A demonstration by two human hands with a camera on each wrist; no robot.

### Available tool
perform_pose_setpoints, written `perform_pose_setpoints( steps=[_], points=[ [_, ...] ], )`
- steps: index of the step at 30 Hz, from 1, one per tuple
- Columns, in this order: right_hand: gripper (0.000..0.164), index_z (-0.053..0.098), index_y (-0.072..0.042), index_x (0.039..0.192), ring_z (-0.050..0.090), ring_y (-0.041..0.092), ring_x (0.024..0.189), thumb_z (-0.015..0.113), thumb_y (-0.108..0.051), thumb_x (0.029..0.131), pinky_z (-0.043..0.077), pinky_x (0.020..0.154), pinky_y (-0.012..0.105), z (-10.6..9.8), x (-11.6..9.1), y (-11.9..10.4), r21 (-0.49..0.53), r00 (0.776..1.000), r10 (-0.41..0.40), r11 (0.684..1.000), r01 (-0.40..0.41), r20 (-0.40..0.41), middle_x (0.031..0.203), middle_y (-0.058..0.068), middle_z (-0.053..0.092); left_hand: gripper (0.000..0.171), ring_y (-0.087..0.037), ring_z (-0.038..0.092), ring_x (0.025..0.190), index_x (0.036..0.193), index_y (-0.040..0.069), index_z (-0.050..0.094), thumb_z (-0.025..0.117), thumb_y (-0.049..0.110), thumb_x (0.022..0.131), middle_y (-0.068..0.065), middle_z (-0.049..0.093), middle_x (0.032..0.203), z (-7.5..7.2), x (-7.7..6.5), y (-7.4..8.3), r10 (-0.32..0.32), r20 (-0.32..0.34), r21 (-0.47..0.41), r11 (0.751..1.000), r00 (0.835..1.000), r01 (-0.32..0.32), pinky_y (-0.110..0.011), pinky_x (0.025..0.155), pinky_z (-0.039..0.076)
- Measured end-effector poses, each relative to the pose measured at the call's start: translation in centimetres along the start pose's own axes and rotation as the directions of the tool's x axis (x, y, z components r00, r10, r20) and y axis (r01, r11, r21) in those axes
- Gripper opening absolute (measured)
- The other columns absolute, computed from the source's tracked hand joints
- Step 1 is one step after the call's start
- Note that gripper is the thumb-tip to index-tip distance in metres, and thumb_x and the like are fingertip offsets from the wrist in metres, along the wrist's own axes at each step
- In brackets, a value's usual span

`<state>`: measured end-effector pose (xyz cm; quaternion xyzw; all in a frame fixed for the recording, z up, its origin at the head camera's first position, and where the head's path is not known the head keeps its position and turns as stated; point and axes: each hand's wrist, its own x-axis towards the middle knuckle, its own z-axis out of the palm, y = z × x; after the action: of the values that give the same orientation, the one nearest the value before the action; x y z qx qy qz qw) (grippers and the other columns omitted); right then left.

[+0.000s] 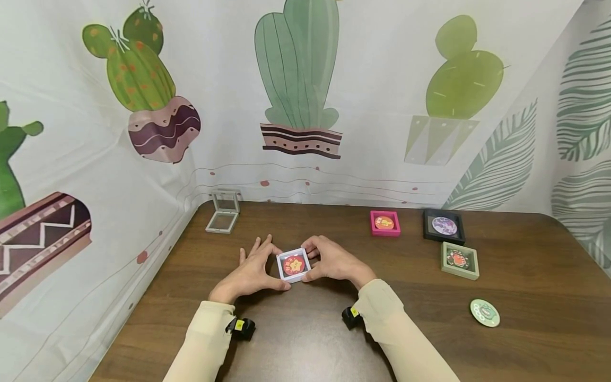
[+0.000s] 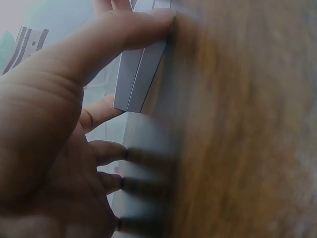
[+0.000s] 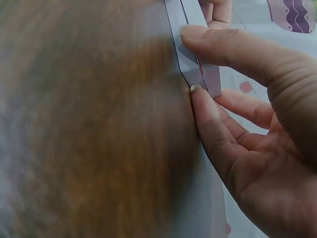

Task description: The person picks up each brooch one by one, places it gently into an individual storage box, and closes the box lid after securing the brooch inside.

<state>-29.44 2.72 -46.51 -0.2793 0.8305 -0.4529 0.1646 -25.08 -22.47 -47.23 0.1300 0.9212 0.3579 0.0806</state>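
Note:
A small white square display frame lies on the table between both hands, with a red round badge bearing a yellow star inside. My left hand grips its left side between thumb and index finger, the other fingers spread on the tabletop. From the right, my right hand pinches the frame with thumb and fingers. In the left wrist view a seam runs along the frame's edge. The right wrist view shows a thin red line in the seam of the frame, with a fingertip at its corner.
An opened grey frame stands at the back left. To the right are a pink frame, a black frame and a green frame, each with a badge inside. A loose round green badge lies nearer. Patterned cloth hangs behind the table.

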Motion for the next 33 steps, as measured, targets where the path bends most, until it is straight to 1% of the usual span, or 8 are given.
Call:
perform_pose_setpoints(
  steps=[7,12,24,33],
  points=[
    [0.067,0.061,0.001,0.128,0.062,0.024,0.110,0.098,-0.005,0.073,0.056,0.097,0.037,0.01,0.04,0.16,0.001,1.000,-0.011,1.000,0.011,-0.006,0.117,0.008,0.060,0.067,-0.051,0.001,0.159,0.122,0.016,0.060,0.097,0.039,0.071,-0.029,0.016,0.172,-0.05,0.07,-0.10,0.004,0.002,0.010,1.000,1.000,-0.004,-0.078,0.115,-0.014],
    [0.067,0.061,0.001,0.128,0.062,0.024,0.110,0.098,-0.005,0.072,0.056,0.097,0.037,0.01,0.03,0.12,-0.005,1.000,-0.016,1.000,0.016,-0.011,0.117,0.008,0.060,0.068,-0.050,0.001,0.159,0.122,0.016,0.060,0.097,0.039,0.071,-0.028,0.015,0.172,-0.05,0.07,-0.06,-0.001,0.003,0.012,1.000,1.000,0.001,-0.077,0.115,-0.015],
    [0.066,0.061,0.001,0.127,0.062,0.024,0.110,0.098,-0.004,0.073,0.056,0.095,0.033,-0.04,-0.05,-0.08,0.008,1.000,-0.005,1.000,0.005,-0.008,0.116,0.008,0.060,0.067,-0.051,0.001,0.159,0.122,0.016,0.060,0.097,0.038,0.071,-0.028,0.015,0.172,0.03,0.05,0.02,0.001,0.003,0.004,1.000,1.000,-0.002,-0.078,0.115,-0.015],
    [0.067,0.061,0.001,0.129,0.062,0.024,0.110,0.098,-0.007,0.073,0.055,0.098,0.037,0.01,-0.03,-0.11,-0.013,1.000,-0.002,1.000,0.002,-0.008,0.117,0.007,0.060,0.067,-0.050,0.000,0.159,0.123,0.016,0.060,0.097,0.039,0.071,-0.027,0.015,0.173,0.02,0.03,-0.07,0.002,0.004,0.013,1.000,1.000,-0.002,-0.078,0.115,-0.014]
  ],
)
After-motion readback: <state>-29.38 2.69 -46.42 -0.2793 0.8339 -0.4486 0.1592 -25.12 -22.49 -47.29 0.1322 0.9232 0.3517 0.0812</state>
